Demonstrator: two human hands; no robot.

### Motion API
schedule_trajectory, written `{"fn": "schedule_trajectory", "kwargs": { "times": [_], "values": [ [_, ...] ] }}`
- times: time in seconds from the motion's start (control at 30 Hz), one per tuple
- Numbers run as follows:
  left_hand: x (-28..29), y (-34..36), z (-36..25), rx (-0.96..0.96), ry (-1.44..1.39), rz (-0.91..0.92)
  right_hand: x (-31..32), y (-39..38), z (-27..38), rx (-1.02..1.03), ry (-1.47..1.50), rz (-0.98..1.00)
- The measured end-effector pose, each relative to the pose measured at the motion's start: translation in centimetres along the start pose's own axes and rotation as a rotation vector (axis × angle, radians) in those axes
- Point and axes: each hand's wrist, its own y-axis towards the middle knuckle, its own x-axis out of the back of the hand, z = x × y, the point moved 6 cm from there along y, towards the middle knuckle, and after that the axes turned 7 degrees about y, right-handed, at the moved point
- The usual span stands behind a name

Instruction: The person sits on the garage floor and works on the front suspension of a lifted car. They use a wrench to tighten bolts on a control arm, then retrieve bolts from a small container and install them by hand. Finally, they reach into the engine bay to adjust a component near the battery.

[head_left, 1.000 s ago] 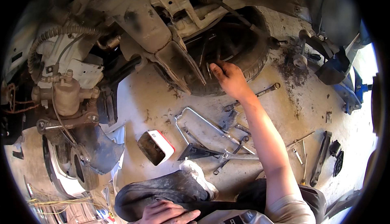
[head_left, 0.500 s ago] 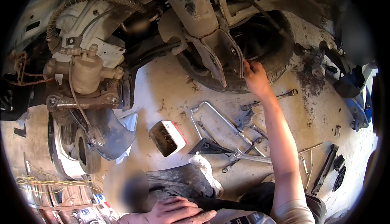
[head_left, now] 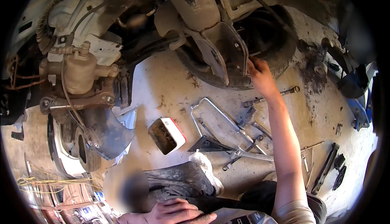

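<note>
My right hand [head_left: 262, 77] reaches up to the lower end of a dusty suspension strut [head_left: 193, 6]. Its fingers are bent together at the right edge of the strut's two-plate bracket [head_left: 242, 47]; what they pinch, if anything, is hidden. Behind the bracket a black tyre [head_left: 286, 57] lies on the floor. My left hand [head_left: 174, 212] rests palm down near my lap, fingers stretched out, holding nothing.
Below my right forearm lie wrenches [head_left: 276, 96], a bent metal bar [head_left: 221, 114] and a black triangular piece [head_left: 213, 145]. A white-and-red open box [head_left: 174, 132] stands left of them. A rusty brake caliper [head_left: 81, 73] hangs at left; a blue jack-like object [head_left: 359, 110] stands right.
The view has shifted slightly, so the car parts at left sit a little further left. My right hand has edged right along with the bracket. My left hand has stayed put.
</note>
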Motion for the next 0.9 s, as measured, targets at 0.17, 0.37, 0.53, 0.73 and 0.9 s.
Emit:
{"fn": "schedule_trajectory", "kwargs": {
  "times": [0.17, 0.37, 0.53, 0.73, 0.9],
  "values": [
    [-0.5, 0.4, 0.2, 0.047, 0.009, 0.121, -0.2, 0.2, -0.3, -0.076, 0.041, -0.023],
    [-0.6, 1.4, -0.3, -0.026, 0.020, 0.025, -0.8, -0.1, -0.7, -0.126, 0.080, 0.052],
    [-0.3, 1.2, -0.5, -0.005, 0.034, 0.023, -1.2, -1.2, 1.0, -0.054, 0.246, -0.206],
    [-0.2, 0.4, -0.3, 0.005, 0.020, 0.021, -2.8, 0.9, -0.8, -0.116, 0.495, -0.130],
    [0.3, -0.2, -0.5, -0.009, 0.024, 0.015, -3.9, 0.9, -0.6, -0.061, 0.486, -0.122]
  ]
}}
